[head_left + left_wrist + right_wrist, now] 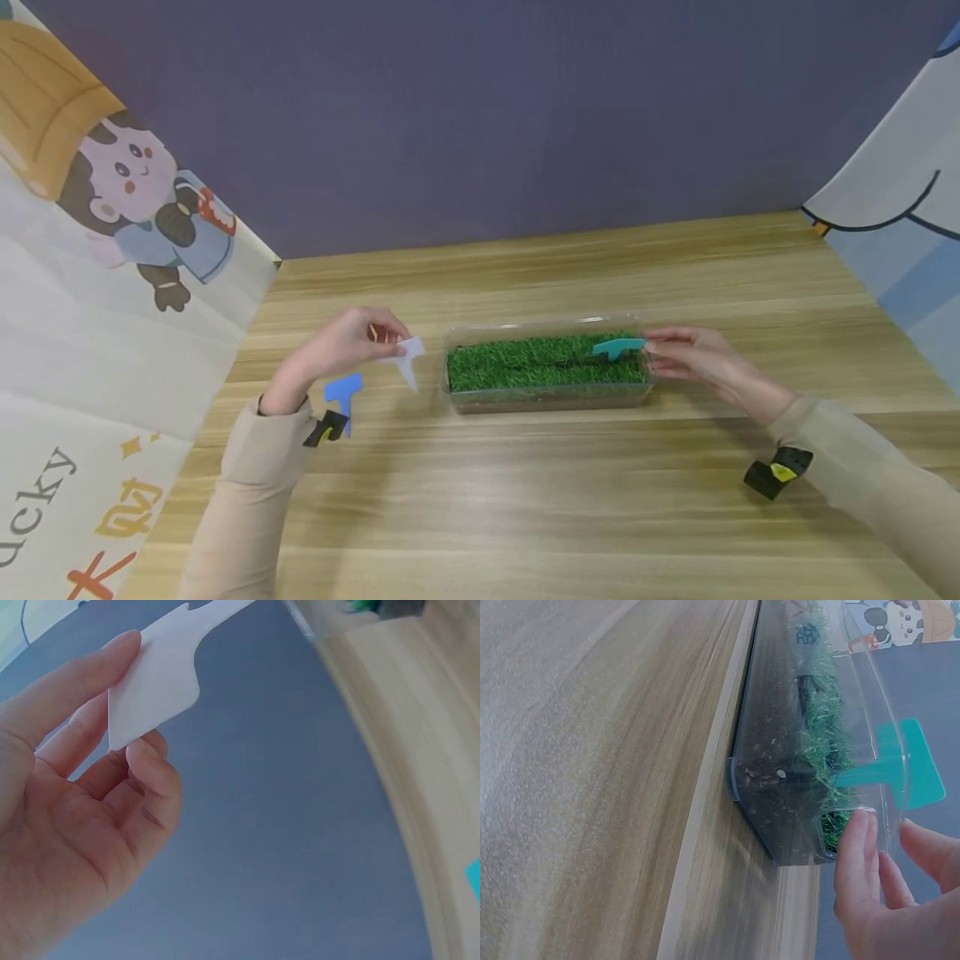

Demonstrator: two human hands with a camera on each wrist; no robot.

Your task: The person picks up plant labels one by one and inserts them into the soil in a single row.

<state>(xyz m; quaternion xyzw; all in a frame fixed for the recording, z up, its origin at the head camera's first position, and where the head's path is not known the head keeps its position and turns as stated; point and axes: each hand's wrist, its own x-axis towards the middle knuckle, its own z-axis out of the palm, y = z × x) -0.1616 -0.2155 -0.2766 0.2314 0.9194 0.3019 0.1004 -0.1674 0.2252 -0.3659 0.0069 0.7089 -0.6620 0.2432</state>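
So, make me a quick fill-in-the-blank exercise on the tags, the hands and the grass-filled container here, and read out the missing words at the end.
1. The left hand pinches a ____ T-shaped tag.
2. In the head view, the teal tag and the right hand are both at the clear container's ____ end.
3. The loose tag on the wooden table, in neither hand, is ____.
4. In all, the head view shows ____ T-shaped tags.

Missing words: white; right; blue; three.

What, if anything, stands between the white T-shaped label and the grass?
The left end wall of the clear plastic box stands between the white T-shaped label in the left hand and the grass; nothing visible covers the grass at that end.
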